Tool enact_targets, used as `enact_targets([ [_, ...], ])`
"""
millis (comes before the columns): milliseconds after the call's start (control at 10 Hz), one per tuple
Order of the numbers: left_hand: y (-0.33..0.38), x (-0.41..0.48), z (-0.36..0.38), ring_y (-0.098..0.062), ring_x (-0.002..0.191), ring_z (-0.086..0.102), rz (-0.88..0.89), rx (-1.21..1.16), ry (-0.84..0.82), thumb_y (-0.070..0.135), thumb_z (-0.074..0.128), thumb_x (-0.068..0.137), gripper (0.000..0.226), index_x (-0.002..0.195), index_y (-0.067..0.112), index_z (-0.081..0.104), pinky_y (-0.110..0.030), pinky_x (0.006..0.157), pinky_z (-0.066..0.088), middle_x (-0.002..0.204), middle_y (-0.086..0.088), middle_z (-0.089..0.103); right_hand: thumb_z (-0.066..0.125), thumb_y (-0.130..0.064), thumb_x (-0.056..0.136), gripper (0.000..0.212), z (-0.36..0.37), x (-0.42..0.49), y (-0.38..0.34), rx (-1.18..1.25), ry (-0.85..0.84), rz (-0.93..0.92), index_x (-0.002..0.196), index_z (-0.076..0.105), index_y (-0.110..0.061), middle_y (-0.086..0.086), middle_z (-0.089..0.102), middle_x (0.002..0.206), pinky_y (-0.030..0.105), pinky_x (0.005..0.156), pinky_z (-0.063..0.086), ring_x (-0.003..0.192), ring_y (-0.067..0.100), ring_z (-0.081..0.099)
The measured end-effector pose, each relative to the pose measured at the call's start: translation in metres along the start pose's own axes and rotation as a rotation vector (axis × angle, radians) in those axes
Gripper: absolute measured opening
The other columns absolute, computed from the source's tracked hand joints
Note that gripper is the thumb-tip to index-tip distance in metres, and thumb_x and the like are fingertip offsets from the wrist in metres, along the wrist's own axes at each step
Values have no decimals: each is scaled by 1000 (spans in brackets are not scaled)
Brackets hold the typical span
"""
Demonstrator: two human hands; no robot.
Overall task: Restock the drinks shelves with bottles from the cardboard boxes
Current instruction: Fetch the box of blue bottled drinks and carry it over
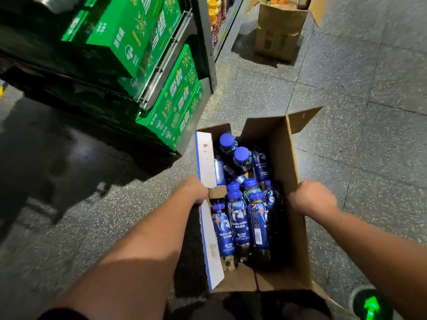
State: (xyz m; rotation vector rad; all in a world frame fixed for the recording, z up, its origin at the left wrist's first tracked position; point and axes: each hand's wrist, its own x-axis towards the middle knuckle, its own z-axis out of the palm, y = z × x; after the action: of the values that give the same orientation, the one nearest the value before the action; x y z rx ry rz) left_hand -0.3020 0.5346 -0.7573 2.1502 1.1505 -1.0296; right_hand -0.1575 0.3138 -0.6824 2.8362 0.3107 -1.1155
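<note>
An open cardboard box point(284, 158) is held up in front of me over the floor. Inside lie and stand several dark coffee bottles point(240, 225) with blue caps and blue labels. My left hand point(194, 189) grips the box's left wall at a notch beside its white flap. On the other side my right hand point(312, 198) grips the right wall, with the fingers curled over the edge and hidden inside.
A dark shelf unit with green drink cartons point(175, 95) stands at the left. Shelves with orange bottles point(213, 12) run along the back. A second open cardboard box point(279, 31) stands on the speckled floor point(358, 100) beyond.
</note>
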Motion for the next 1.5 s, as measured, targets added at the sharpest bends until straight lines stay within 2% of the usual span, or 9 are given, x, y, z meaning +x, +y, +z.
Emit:
enact_targets([
  [100,45,25,-25,-34,98,64,-35,13,-1,19,53,68,46,112,8,65,-31,71,48,114,-16,66,52,-17,86,35,-34,47,7,17,-4,7,117,62,-4,18,62,122,34,88,48,113,34,59],
  [300,150,43,-90,-33,112,60,-194,-150,0,17,56,89,38,123,0,55,-37,92,50,121,-18,61,53,-18,85,35,-118,134,22,-11,-13,-29,116,62,-5,17,62,123,35,90,48,114,34,59],
  [500,229,100,-142,-34,105,62,-45,-42,20,18,54,86,35,118,7,61,-35,78,51,120,-16,62,55,-21,83,34,-191,216,28,-16,22,28,113,63,-7,16,64,118,35,86,49,110,34,61],
  [700,303,176,-197,-37,102,61,86,51,-14,26,52,84,40,119,8,61,-34,77,49,121,-18,62,56,-22,84,35,-264,285,22,-31,67,122,115,64,-8,16,63,120,35,86,49,110,33,61],
  [900,377,218,-256,-36,102,64,71,-51,18,28,57,82,35,110,9,64,-41,86,53,116,-18,65,54,-25,86,35,-329,348,25,-6,67,154,116,63,-8,16,63,120,34,85,49,111,34,60],
  [1000,423,241,-282,-35,108,62,67,24,33,26,56,85,39,119,7,62,-37,86,51,123,-18,63,53,-25,88,36,-357,391,35,44,41,171,119,62,-8,15,62,124,35,89,48,114,33,59],
  [1200,537,263,-317,-34,88,70,40,117,-17,11,51,76,23,92,5,66,-37,71,58,102,-17,70,48,-33,93,42,-403,475,83,138,-25,177,120,62,-5,19,61,126,36,91,48,115,34,59],
  [1300,600,266,-330,-32,94,69,-6,116,-12,15,57,80,26,100,4,67,-41,82,57,104,-16,70,49,-25,92,39,-439,517,110,130,-32,168,122,61,-2,20,59,128,37,93,48,117,35,58],
  [1500,693,288,-352,-33,99,66,42,-40,4,22,53,82,33,109,6,65,-36,82,53,109,-15,68,53,-27,91,39,-522,596,148,44,5,150,119,62,-1,22,61,125,38,92,49,115,35,60],
])
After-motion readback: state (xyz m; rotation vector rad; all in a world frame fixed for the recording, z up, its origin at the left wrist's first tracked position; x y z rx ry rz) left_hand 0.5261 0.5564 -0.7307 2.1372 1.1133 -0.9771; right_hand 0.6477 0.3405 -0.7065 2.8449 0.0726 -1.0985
